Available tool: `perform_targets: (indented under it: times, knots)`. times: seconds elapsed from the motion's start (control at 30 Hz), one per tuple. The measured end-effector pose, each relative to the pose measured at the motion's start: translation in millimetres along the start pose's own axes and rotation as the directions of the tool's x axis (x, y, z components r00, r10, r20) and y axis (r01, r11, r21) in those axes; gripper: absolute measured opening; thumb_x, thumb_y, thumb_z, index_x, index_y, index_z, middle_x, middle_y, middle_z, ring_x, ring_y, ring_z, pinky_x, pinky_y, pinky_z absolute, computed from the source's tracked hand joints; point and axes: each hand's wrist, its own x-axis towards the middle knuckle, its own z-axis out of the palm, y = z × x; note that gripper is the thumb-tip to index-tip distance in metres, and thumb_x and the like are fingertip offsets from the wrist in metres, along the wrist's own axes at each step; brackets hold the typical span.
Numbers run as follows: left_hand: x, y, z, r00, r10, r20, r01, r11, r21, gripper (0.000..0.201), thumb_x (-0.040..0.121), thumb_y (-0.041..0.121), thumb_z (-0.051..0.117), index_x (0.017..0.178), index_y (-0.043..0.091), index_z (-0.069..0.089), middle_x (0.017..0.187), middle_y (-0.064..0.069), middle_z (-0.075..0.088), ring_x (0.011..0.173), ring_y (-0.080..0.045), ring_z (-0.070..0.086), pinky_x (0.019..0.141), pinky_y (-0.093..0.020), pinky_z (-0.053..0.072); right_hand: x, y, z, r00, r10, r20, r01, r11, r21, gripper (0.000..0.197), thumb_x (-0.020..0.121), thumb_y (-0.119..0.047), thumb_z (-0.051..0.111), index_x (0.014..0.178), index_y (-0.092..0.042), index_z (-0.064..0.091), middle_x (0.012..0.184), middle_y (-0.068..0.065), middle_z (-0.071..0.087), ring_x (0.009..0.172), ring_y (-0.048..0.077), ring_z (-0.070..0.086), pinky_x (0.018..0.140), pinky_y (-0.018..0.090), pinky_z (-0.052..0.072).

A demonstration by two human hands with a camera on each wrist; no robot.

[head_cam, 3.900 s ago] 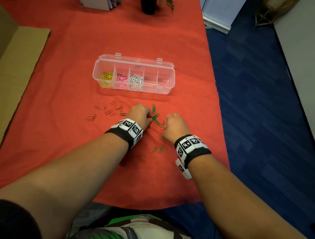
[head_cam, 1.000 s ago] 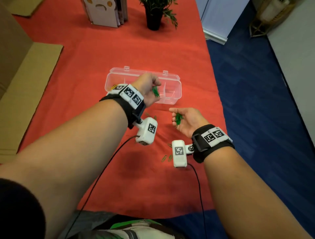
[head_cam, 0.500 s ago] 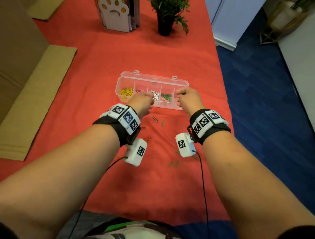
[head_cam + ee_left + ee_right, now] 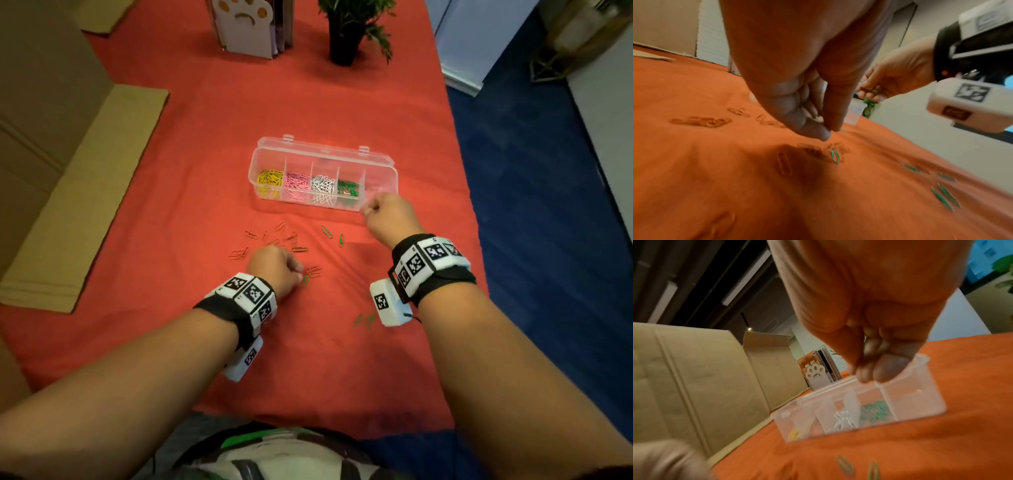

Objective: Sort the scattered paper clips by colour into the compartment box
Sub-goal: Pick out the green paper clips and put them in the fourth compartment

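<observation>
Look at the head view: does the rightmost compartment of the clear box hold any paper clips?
No. The rightmost compartment of the compartment box shows only clear plastic, while green clips fill the one beside it.

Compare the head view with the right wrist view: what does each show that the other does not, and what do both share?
Only the head view shows the left hand among the red clips and the yellow clips clearly. Only the right wrist view shows the right hand's curled fingertips from beneath. Both show the compartment box, green clips and paw bookend.

one compartment box (image 4: 376,161), five compartments, two hands.
</observation>
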Motion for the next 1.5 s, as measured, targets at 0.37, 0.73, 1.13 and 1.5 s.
perform_targets:
  times: [0.37,0.73,1.13,1.5]
  knots:
    - [-4,1,23,0.994,0.098,-0.053,-0.090,0.987,0.133,0.014,0.079,0.019,0.061,0.090,0.016,0.071,0.089,-0.011,0.072,0.089,-0.029,0.066,0.085,-0.035,0.053,-96,48,55,0.946,0.209,0.246,-0.106,0.921,-0.375,0.049,0.081,-0.045,0.063,0.111,-0.006,0.061,0.117,0.015,0.064,0.113,0.030,0.059,0.090,0.034,0.048]
    - [-8,-10,24,0.977,0.198,-0.084,-0.173,0.954,0.247,0.008,0.078,0.016,0.061,0.083,0.014,0.067,0.098,-0.011,0.062,0.093,-0.030,0.059,0.078,-0.034,0.048,-106,57,72,0.956,0.168,0.240,-0.101,0.958,-0.268,0.034,0.083,-0.003,0.043,0.117,-0.004,0.043,0.120,0.021,0.058,0.112,0.035,0.058,0.092,0.038,0.047]
    - [13,7,22,0.997,0.043,-0.058,-0.053,0.983,-0.175,0.013,0.083,0.009,0.057,0.090,0.017,0.065,0.066,0.002,0.057,0.071,-0.020,0.057,0.069,-0.026,0.045,-82,106,17,0.920,0.303,0.248,-0.376,0.508,0.775,0.022,0.088,-0.002,0.043,0.072,-0.014,0.051,0.064,0.001,0.043,0.052,0.012,0.039,0.039,0.017,0.037]
    - [12,21,32,0.993,0.082,-0.087,-0.085,0.996,-0.030,0.024,0.092,0.012,0.044,0.104,0.008,0.065,0.099,-0.014,0.067,0.095,-0.031,0.061,0.086,-0.033,0.047,-86,137,47,0.995,0.092,0.029,-0.077,0.938,-0.337,0.026,0.083,-0.016,0.052,0.107,-0.005,0.054,0.111,0.017,0.050,0.107,0.038,0.050,0.092,0.041,0.046]
